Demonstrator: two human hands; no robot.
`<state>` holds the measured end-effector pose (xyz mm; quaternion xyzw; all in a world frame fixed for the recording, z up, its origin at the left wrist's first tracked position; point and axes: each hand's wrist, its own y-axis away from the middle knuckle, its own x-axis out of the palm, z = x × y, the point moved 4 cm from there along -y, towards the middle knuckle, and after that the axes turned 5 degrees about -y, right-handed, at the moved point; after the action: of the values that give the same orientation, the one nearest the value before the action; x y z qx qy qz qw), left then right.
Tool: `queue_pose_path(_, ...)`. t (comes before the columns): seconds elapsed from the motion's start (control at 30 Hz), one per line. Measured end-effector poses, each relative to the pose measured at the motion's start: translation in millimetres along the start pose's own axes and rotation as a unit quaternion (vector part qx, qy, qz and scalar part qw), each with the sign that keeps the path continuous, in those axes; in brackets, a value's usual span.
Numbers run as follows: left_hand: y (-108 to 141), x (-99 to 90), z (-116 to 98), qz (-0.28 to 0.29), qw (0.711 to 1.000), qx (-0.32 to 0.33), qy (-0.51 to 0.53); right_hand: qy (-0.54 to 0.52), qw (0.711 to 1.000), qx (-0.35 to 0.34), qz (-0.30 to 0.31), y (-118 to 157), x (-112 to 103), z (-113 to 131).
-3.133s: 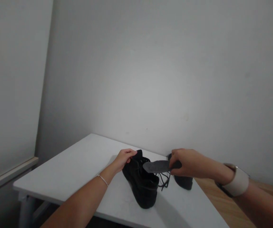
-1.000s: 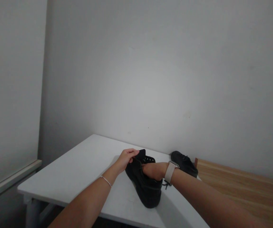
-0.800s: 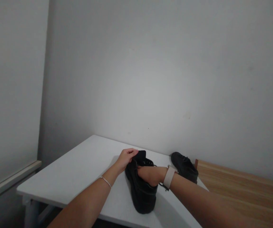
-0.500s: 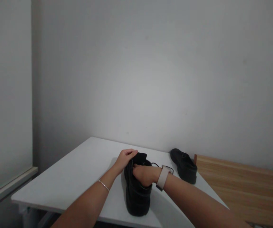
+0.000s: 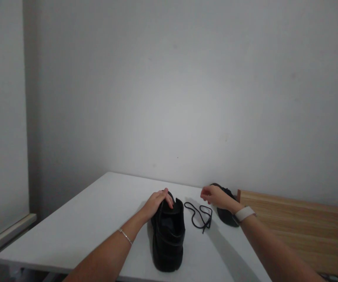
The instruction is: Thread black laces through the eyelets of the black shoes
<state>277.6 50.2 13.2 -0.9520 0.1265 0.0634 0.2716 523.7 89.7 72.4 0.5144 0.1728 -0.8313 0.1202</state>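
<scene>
A black shoe (image 5: 168, 250) stands on the white table with its heel toward me and its opening showing. My left hand (image 5: 156, 203) grips the shoe's upper left side, its fingers reaching onto the tongue. Right of the shoe, a loose black lace (image 5: 198, 218) lies in curves on the tabletop. My right hand (image 5: 216, 196) is raised above the far end of the lace, its fingers bent; whether anything is between them is too small to tell. Behind that hand and wrist, a second black shoe (image 5: 227, 217) is partly hidden.
The white table (image 5: 77, 223) reaches back to a grey wall. A wood-grain panel (image 5: 298, 231) stands beyond its right edge. At the far left, a pale ledge (image 5: 8, 234) runs along the bottom of a white panel.
My right hand has come out of the near shoe and moved right and up. The lace now shows in full, and the tongue is folded down under my left fingers. The view has shifted slightly.
</scene>
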Motion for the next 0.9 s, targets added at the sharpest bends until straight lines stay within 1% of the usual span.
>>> queue_pose_path(0.07, -0.1, 1.2, -0.9, -0.003, 1.0, 0.0, -0.014, 0.026, 0.999, -0.005, 0.021, 10.6, 13.1, -15.2)
queue_pose_path(0.17, 0.1, 2.2, 0.0, -0.008, 0.999, -0.002, -0.038, 0.04, 0.998, -0.023, 0.049, 23.9, 23.4, -25.9)
queue_pose_path(0.37, -0.8, 1.3, 7.6, -0.023, 0.996, -0.022, -0.078, 0.053, 0.993, -0.049, 0.091, 36.1, 32.7, -31.5)
queue_pose_path(0.57, -0.4, 0.7, 8.0, -0.027, 0.996, -0.036, -0.076, 0.091, 0.989, -0.068, 0.093, 39.8, 53.5, -33.1)
queue_pose_path(0.63, -0.1, 0.6, 8.5, -0.032, 0.996, -0.038, -0.075, 0.105, 0.989, -0.073, 0.079, 39.7, 54.4, -31.9)
queue_pose_path(0.7, 0.2, 0.5, 9.5, -0.031, 0.996, -0.041, -0.074, 0.123, 0.988, -0.074, 0.051, 38.9, 48.7, -28.7)
queue_pose_path(0.8, -0.7, -0.7, 8.9, -0.023, 0.996, -0.047, -0.074, 0.168, 0.982, -0.086, -0.015, 37.0, 30.1, -16.7)
queue_pose_path(0.9, -7.3, -2.9, -0.3, -0.027, 0.995, -0.047, -0.081, 0.217, 0.965, -0.116, -0.086, 35.4, 8.3, 4.0)
